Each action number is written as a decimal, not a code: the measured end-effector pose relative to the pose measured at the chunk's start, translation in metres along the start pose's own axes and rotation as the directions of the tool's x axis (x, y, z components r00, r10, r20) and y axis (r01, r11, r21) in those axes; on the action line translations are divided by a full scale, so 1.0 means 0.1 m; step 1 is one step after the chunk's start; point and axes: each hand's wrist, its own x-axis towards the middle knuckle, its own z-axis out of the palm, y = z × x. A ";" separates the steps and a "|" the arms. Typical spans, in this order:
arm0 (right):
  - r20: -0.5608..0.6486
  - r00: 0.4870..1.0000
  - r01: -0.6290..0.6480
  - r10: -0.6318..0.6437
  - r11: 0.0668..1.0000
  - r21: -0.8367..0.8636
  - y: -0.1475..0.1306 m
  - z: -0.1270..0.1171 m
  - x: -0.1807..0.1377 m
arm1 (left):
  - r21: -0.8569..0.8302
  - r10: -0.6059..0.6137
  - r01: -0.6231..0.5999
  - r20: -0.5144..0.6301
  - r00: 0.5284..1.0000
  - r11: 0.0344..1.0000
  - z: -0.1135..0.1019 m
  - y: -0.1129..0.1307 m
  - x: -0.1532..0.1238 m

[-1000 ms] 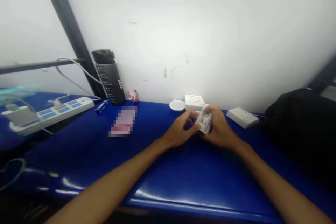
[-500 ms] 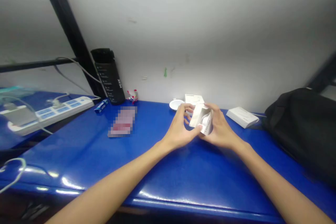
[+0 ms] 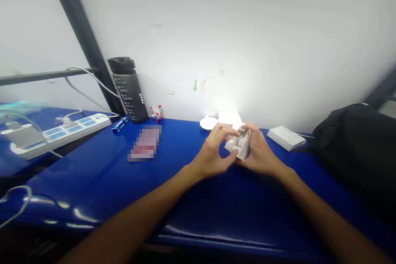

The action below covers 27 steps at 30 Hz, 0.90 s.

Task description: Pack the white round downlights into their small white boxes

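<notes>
A small white box [image 3: 243,151] was held over the blue tabletop [image 3: 173,152], between the two hands and with one end open; the step in hand looked to be work at that opening. The right hand [image 3: 260,150] had the box gripped along its right side, thumb low and fingers around the top edge, and so seemed to bear most of its weight. The left hand [image 3: 213,152] curved about the open end, its thumb against the lower edge and its forefinger reaching over the mouth (whether these two pinched a flap, the contents or only the rim, I could not tell). Something pale showed inside, too blurred to name. Beyond the hands, at the back of the tabletop, were a white disc [image 3: 208,123] and, just beside it, a second white box [image 3: 229,119] bleached by glare; a third white box [image 3: 285,138] lay to the right, near a black bag [image 3: 355,152]. The next move called, in my judgement, for the right hand to hold firm without crushing the thin-looking walls, and for a light, precise touch from the left fingers, lest a flap crease or the contents slip.
</notes>
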 end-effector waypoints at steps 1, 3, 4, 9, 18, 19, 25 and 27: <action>-0.004 1.000 -0.009 0.009 1.000 0.005 0.01 0.01 -0.01 | 0.011 0.026 -0.027 0.029 0.999 1.000 -0.01 0.01 0.00; -0.009 1.000 -0.020 0.020 1.000 0.008 0.03 0.03 -0.02 | 0.031 0.056 -0.058 0.061 0.997 0.998 -0.03 0.03 0.01; -0.008 1.000 -0.025 0.025 1.000 0.005 0.03 0.04 -0.02 | 0.036 0.065 -0.067 0.064 0.996 0.997 -0.04 0.04 0.02; -0.021 0.999 -0.047 0.048 0.999 0.011 0.02 0.04 -0.01 | 0.047 0.121 -0.125 0.071 0.990 0.991 -0.05 0.04 0.02; 0.009 1.000 0.006 -0.006 1.000 -0.009 -0.01 -0.03 0.01 | 0.014 0.060 -0.061 0.103 0.993 0.998 -0.03 0.04 0.02; 0.009 1.000 0.013 -0.013 1.000 -0.011 -0.01 -0.03 0.01 | 0.009 0.048 -0.049 0.123 0.991 0.999 -0.03 0.04 0.02; 0.016 1.000 0.008 -0.008 1.000 -0.011 0.00 -0.02 0.00 | 0.013 0.021 -0.024 0.174 0.984 1.000 -0.04 0.06 0.01; 0.016 1.000 -0.002 0.002 1.000 -0.007 0.01 -0.02 0.00 | 0.009 0.013 -0.015 0.189 0.982 1.000 -0.04 0.07 0.01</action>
